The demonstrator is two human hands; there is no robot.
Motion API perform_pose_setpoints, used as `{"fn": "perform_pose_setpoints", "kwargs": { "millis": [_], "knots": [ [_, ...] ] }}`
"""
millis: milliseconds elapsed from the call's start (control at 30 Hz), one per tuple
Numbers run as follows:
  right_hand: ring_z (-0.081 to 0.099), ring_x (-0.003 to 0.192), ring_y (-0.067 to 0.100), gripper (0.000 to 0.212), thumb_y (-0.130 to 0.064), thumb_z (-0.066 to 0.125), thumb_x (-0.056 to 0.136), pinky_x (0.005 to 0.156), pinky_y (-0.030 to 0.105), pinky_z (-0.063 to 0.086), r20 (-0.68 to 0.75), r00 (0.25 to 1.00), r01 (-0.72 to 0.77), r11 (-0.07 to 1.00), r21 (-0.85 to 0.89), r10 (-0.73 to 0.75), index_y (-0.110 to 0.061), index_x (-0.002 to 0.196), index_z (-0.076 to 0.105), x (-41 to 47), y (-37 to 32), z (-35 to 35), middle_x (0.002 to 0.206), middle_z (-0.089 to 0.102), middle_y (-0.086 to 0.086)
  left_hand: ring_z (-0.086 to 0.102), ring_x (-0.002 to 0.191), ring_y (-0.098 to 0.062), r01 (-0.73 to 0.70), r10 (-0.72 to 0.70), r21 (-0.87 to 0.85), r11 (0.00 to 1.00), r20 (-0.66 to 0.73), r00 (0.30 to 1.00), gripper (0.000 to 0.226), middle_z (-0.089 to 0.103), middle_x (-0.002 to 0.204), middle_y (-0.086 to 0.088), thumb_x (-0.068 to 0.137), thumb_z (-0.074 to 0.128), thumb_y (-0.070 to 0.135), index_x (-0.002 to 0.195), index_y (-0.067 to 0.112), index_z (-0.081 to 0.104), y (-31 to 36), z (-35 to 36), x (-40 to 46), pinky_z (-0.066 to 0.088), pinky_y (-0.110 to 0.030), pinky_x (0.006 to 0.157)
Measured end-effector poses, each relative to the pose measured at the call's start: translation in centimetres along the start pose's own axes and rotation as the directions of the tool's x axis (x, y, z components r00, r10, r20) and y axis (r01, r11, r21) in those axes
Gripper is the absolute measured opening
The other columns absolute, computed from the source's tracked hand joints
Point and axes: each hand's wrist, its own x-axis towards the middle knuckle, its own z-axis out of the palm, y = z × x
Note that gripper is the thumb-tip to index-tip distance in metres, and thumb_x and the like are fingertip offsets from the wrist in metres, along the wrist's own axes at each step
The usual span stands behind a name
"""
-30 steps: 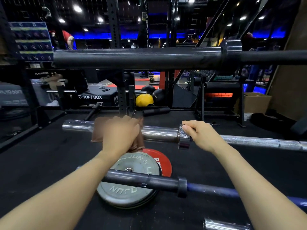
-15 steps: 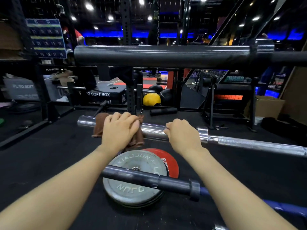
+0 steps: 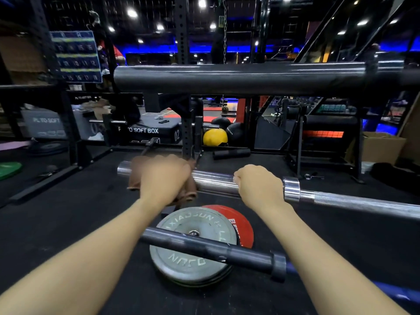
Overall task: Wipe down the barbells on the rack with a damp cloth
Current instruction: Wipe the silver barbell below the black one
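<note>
**The Black Gym Floor and What Lies on It**

A black rubber gym floor (image 3: 68,235) is seen under everything. A round grey metal weight plate (image 3: 193,264) is laid flat on it. A round red weight plate (image 3: 243,226) is tucked partly under the grey one. Farther back, a short black foam roller (image 3: 231,153) is laid on the floor. A small silver ring clip (image 3: 308,176) is seen to the right. At the far left edge, part of a green plate (image 3: 9,170) is seen.
</note>
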Motion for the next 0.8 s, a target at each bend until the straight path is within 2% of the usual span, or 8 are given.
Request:
{"fn": "perform_pose_setpoints", "kwargs": {
  "millis": [133,200,300,367,433,533,667,800],
  "knots": [
    [0.045,0.079,0.028,0.009,-0.008,0.052,0.092,0.061,0.027,0.034,0.031,1.000,-0.004,1.000,0.019,0.003,-0.013,0.090,0.058,0.4,-0.5,-0.4,0.083,0.052,0.004,0.052,0.086,-0.025,0.217,-0.218,-0.024,0.976,-0.047,0.975,0.037,0.064,0.090,0.005,0.088,0.033,0.039,0.086,0.026,0.068,1.5,-0.2,-0.1,0.034,-0.038,0.080],
    [0.053,0.092,0.029,0.008,-0.013,0.052,0.094,0.065,0.028,0.035,0.045,0.999,-0.004,0.998,0.058,0.001,-0.012,0.096,0.060,0.7,-1.2,-0.5,0.094,0.060,0.007,0.052,0.084,-0.023,0.135,-0.141,-0.071,0.988,-0.080,0.987,0.031,0.063,0.085,0.007,0.087,0.038,0.038,0.083,0.028,0.067,5.1,-0.2,-0.7,0.031,-0.037,0.080],
    [0.051,0.112,0.027,0.017,-0.019,0.049,0.097,0.069,0.030,0.036,0.063,0.997,0.031,0.994,0.102,-0.037,-0.016,0.109,0.060,0.7,-2.3,-0.2,0.109,0.059,0.005,0.053,0.083,-0.019,-0.064,0.050,-0.127,0.990,-0.108,0.993,0.028,0.063,0.088,0.010,0.090,0.040,0.040,0.090,0.031,0.067,5.9,0.0,-0.9,0.032,-0.035,0.079],
    [0.051,0.108,0.027,0.011,-0.013,0.050,0.095,0.064,0.029,0.035,0.050,0.996,0.063,0.995,0.071,-0.067,-0.020,0.097,0.059,0.8,-2.4,0.1,0.099,0.057,0.003,0.054,0.080,-0.020,-0.129,0.123,-0.099,0.987,-0.067,0.990,0.032,0.063,0.088,0.008,0.091,0.037,0.043,0.092,0.030,0.067,3.2,-0.1,-0.3,0.035,-0.035,0.074],
    [0.053,0.095,0.027,0.013,-0.008,0.053,0.091,0.055,0.027,0.029,0.019,0.997,0.070,0.996,0.049,-0.071,-0.019,0.083,0.054,0.9,-2.0,0.6,0.085,0.052,0.000,0.054,0.079,-0.024,-0.085,0.084,-0.051,0.995,-0.013,0.996,0.039,0.064,0.087,0.006,0.090,0.032,0.045,0.088,0.028,0.067,0.1,-0.2,0.3,0.036,-0.035,0.071],
    [0.044,0.080,0.023,0.011,-0.011,0.055,0.089,0.047,0.024,0.021,-0.023,0.997,0.068,0.996,0.049,-0.067,-0.018,0.082,0.059,0.9,-1.5,1.0,0.075,0.049,-0.003,0.053,0.089,-0.025,0.094,-0.092,-0.057,0.994,0.047,0.995,0.050,0.064,0.097,0.007,0.087,0.022,0.048,0.093,0.028,0.068,-3.4,0.1,0.3,0.035,-0.036,0.079],
    [0.046,0.083,0.023,0.017,-0.012,0.056,0.089,0.048,0.024,0.022,-0.024,0.998,0.063,0.997,0.054,-0.062,-0.017,0.074,0.052,1.3,-1.8,1.2,0.072,0.046,-0.003,0.051,0.100,-0.024,0.312,-0.312,-0.092,0.946,0.011,0.950,0.048,0.065,0.101,0.008,0.085,0.025,0.044,0.092,0.028,0.070,-1.2,0.1,0.2,0.032,-0.038,0.092],
    [0.050,0.094,0.026,0.030,-0.042,0.047,0.097,0.062,0.028,0.033,-0.021,0.998,0.068,0.996,0.058,-0.067,-0.018,0.085,0.060,1.3,-2.5,1.1,0.085,0.053,0.000,0.051,0.095,-0.021,0.185,-0.193,-0.185,0.965,-0.030,0.981,0.038,0.063,0.093,0.011,0.087,0.032,0.043,0.090,0.031,0.068,2.7,0.2,-0.8,0.030,-0.039,0.092]
  ]
}}
